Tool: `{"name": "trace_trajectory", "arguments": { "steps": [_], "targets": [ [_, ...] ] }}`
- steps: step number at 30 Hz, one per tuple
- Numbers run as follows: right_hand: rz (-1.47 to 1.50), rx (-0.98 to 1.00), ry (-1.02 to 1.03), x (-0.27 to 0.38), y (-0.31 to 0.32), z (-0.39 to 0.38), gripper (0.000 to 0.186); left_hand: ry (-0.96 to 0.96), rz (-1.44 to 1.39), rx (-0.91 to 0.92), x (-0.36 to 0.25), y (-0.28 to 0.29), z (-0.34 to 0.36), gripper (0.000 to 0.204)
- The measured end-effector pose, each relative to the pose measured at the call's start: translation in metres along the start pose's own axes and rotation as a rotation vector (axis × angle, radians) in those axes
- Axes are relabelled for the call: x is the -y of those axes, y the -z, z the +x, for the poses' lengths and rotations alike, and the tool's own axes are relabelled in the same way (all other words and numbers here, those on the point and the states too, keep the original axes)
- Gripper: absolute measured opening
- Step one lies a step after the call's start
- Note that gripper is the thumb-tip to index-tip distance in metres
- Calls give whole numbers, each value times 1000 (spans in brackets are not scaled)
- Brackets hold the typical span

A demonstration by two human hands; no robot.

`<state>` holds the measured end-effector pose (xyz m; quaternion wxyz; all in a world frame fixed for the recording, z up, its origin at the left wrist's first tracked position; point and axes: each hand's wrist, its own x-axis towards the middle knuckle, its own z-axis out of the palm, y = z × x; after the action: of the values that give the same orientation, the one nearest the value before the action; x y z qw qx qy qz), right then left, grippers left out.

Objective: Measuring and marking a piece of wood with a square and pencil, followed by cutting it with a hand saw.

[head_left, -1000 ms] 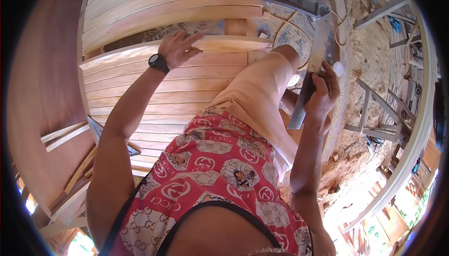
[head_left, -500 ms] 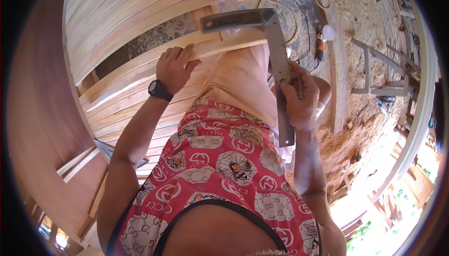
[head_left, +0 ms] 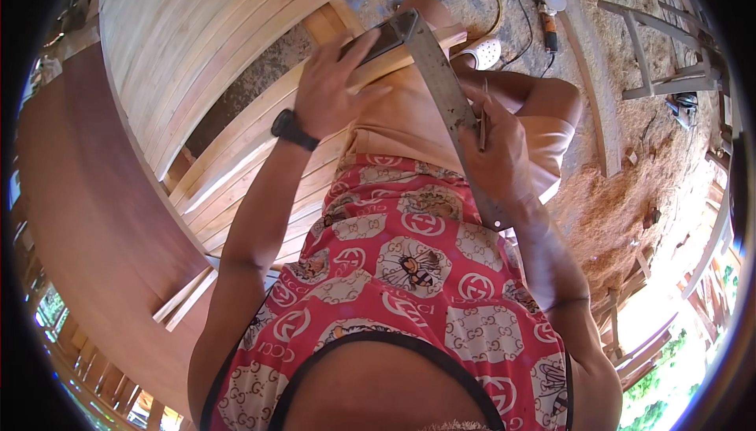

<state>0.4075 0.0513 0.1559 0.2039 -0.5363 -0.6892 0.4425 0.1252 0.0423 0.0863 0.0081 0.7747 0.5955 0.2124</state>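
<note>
A metal try square (head_left: 442,80) lies slantwise over my lap, its dark stock (head_left: 394,39) along the end part of a narrow wooden strip (head_left: 402,61). My right hand (head_left: 504,147) is closed around the square's long blade, and a thin, pencil-like stick (head_left: 483,116) shows between its fingers. Slightly blurred, my left hand (head_left: 329,94) is over the strip with fingers spread, the fingertips at the stock's near-left end. Whether they press on the stock I cannot tell. The hand hides part of the strip.
Slatted wooden panel work (head_left: 236,29) spreads to the left, beside a wide brown board (head_left: 102,187). On the dusty floor at right are an orange-and-black power tool (head_left: 549,33), cords, a long plank (head_left: 591,76) and a wooden trestle (head_left: 654,53). Sawdust covers the ground there.
My left hand has slid forward and right along the strip to the square's stock, its fingers spreading. The square has tilted, its stock now closer to the strip. My right hand still grips the blade.
</note>
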Motion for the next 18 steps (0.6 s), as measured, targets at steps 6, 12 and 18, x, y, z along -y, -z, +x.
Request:
{"name": "trace_trajectory", "arguments": {
  "steps": [6, 12, 18],
  "targets": [
    [52, -2, -74, -6, -4, -4, 43, 70, -153, 127, -3, -32, 17, 66],
    [155, 30, -124, -18, 4, -3, 37, 33, -164, 38, 2, -43, 18, 56],
    [99, -118, 83, -19, 24, 26, 25, 31, -146, 32, 1, -46, 16, 58]
  ]
}}
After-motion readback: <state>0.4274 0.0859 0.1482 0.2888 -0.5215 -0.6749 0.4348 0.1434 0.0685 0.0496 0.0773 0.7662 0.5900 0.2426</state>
